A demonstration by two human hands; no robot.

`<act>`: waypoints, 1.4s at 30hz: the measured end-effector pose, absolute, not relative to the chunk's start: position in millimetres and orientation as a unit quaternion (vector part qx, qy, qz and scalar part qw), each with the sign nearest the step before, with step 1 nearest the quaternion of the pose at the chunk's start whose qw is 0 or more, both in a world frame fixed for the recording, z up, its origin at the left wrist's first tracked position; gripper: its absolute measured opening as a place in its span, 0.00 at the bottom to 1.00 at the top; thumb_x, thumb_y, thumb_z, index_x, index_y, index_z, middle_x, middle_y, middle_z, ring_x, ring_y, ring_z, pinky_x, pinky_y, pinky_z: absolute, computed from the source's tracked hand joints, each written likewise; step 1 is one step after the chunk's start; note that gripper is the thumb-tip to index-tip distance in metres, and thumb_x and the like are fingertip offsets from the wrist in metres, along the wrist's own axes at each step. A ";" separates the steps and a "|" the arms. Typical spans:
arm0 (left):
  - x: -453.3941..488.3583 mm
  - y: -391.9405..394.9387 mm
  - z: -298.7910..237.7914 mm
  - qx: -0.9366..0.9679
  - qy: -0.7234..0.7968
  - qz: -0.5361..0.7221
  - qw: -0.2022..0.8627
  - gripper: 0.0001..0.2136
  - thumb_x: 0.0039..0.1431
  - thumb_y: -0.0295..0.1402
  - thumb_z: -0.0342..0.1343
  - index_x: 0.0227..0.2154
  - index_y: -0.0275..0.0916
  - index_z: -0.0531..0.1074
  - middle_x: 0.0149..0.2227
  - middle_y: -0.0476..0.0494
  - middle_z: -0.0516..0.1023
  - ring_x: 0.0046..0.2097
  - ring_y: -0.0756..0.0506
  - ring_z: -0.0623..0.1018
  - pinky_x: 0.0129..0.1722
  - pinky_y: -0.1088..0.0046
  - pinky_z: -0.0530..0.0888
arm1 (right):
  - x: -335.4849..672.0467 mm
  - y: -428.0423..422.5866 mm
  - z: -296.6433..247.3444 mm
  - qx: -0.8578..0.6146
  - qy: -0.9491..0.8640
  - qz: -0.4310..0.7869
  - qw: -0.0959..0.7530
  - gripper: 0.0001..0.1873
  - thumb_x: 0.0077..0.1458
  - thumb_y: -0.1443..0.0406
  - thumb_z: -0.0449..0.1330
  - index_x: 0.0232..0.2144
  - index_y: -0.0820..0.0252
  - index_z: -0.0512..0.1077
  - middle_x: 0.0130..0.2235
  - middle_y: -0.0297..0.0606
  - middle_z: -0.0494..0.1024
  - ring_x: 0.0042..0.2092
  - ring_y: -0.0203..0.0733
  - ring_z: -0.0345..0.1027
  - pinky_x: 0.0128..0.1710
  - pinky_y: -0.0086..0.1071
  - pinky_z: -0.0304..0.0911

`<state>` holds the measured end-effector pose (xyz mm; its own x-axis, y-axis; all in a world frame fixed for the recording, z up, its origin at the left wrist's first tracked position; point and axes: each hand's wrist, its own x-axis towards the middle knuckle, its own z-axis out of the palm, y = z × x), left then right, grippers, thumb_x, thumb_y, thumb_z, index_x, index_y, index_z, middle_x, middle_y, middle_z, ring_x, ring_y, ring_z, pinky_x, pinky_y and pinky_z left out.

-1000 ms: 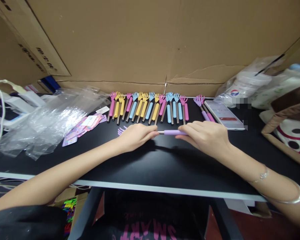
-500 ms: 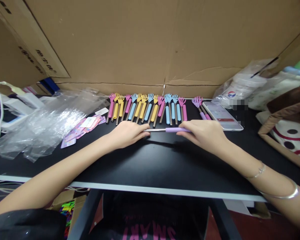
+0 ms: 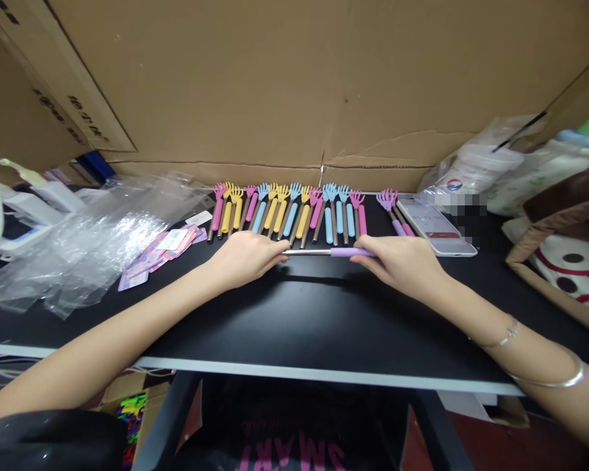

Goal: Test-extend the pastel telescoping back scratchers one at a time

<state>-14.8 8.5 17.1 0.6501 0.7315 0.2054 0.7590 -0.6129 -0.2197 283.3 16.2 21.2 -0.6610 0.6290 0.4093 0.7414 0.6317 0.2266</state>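
Observation:
Between my two hands a back scratcher (image 3: 341,252) with a purple grip and a thin metal rod is held level above the black desk. My left hand (image 3: 248,260) is closed round its left end, hiding whatever is there. My right hand (image 3: 397,261) pinches the right end of the purple grip. Just behind lies a row of small hand-headed back scratchers (image 3: 287,216) in pink, yellow and blue. To the right of that row, a purple and a pink back scratcher (image 3: 397,226) lie together beside a phone.
The phone (image 3: 439,229) lies at the right, near a bagged cup (image 3: 485,170) and a patterned bag (image 3: 574,261). Clear plastic bags (image 3: 88,235) and printed cards (image 3: 161,252) cover the left of the desk (image 3: 319,333). Cardboard (image 3: 294,85) walls the back.
My left hand has shifted slightly left and my right hand slightly right. The visible length between them has grown a little, and the purple grip has moved right.

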 end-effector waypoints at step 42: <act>-5.2 -0.6 4.6 -0.892 -0.387 -0.064 0.223 0.09 0.66 0.33 0.50 0.30 0.38 0.69 0.24 0.48 0.76 0.27 0.47 0.76 0.27 0.71 0.61 | 271.1 9.6 20.1 -0.457 -0.886 0.048 0.058 0.21 0.65 0.53 0.44 0.28 0.56 0.68 0.22 0.33 0.71 0.23 0.37 0.64 0.25 0.29 0.47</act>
<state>-5.2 -0.6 4.6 0.6923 0.6622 0.2870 0.7193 -0.6011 -0.3483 271.1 9.6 20.1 -0.5751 0.8160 0.0586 0.8050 0.5773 -0.1371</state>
